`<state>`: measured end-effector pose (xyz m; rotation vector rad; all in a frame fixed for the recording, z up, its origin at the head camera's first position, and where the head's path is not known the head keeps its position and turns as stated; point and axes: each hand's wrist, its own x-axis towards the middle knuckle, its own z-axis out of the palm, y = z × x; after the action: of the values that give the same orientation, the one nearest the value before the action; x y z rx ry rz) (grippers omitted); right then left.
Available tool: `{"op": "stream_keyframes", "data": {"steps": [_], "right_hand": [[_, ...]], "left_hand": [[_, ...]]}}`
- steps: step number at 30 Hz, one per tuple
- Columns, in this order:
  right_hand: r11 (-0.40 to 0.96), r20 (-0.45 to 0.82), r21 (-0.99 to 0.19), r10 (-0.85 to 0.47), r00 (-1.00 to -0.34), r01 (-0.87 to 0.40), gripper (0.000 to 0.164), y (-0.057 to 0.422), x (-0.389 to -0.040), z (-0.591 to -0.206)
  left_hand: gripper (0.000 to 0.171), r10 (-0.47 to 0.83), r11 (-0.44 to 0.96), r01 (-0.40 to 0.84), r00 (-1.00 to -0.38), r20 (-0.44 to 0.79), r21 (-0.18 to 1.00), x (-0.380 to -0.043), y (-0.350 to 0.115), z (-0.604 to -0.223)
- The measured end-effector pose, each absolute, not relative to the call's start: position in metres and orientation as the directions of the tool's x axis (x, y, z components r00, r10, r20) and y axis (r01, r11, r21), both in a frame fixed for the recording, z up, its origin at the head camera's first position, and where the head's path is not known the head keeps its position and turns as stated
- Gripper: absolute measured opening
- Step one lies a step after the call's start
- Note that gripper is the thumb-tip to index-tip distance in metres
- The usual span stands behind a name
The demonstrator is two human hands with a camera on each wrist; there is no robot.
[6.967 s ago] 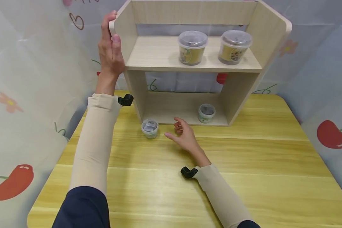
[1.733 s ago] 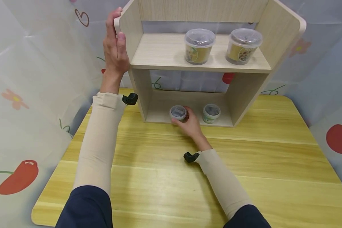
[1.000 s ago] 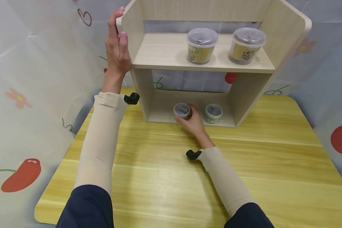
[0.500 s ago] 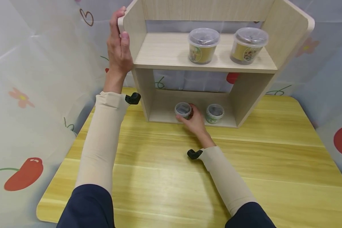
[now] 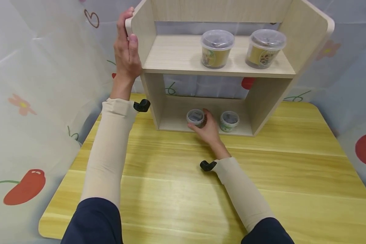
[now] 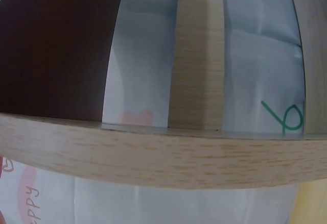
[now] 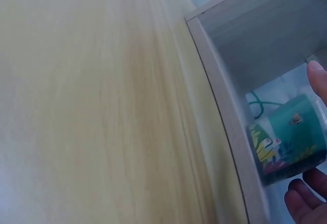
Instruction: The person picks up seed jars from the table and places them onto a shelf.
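Note:
My left hand [image 5: 125,51] grips the front edge of the left side panel of a pale wooden shelf [image 5: 167,54], thumb and fingers on either side of it. In the left wrist view, a wooden edge [image 6: 168,152] crosses the picture. My right hand [image 5: 208,130] curves round a small lidded cup [image 5: 195,116] at the front of the lower shelf, its thumb at the front left. The right wrist view shows a green, patterned label on this cup [image 7: 294,134], between thumb and fingers. A similar small cup [image 5: 229,121] stands just right of the hand.
Two larger clear-lidded cups with yellow labels, one nearer the middle [image 5: 217,49] and one at the right [image 5: 265,49], stand on the upper shelf. The shelf stands on a yellow wooden table [image 5: 177,189]. Printed sheeting [image 5: 33,74] hangs around the table.
The small cup has moved from the table at the shelf's front left onto the lower shelf, with my right hand round it. Lately it stays almost still. My left hand keeps its place.

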<state>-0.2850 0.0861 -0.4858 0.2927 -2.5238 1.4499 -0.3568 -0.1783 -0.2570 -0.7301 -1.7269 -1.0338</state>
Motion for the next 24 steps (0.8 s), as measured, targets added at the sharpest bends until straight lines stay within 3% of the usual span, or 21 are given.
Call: {"op": "stream_keyframes", "data": {"steps": [9,15,21,24], "right_hand": [[0.488,0.253,-0.849,0.037,-0.967,-0.203,0.092,0.087,-0.277,-0.473],[0.515,0.213,-0.844,0.069,-0.975,-0.148,0.092,0.104,-0.278,-0.475],[0.577,0.212,-0.802,0.034,-0.977,-0.154,0.093,0.114,-0.269,-0.467],[0.589,0.215,-0.786,-0.025,-0.976,-0.188,0.093,0.12,-0.265,-0.459]], "left_hand": [[0.061,0.054,0.498,0.815,-0.369,0.928,0.296,-0.361,-0.178,-0.257],[0.055,0.112,0.513,0.805,-0.408,0.906,0.299,-0.366,-0.172,-0.259],[0.057,0.069,0.524,0.755,-0.498,0.864,0.394,-0.36,-0.177,-0.263],[0.064,0.034,0.56,0.726,-0.501,0.865,0.399,-0.353,-0.18,-0.269]]}}
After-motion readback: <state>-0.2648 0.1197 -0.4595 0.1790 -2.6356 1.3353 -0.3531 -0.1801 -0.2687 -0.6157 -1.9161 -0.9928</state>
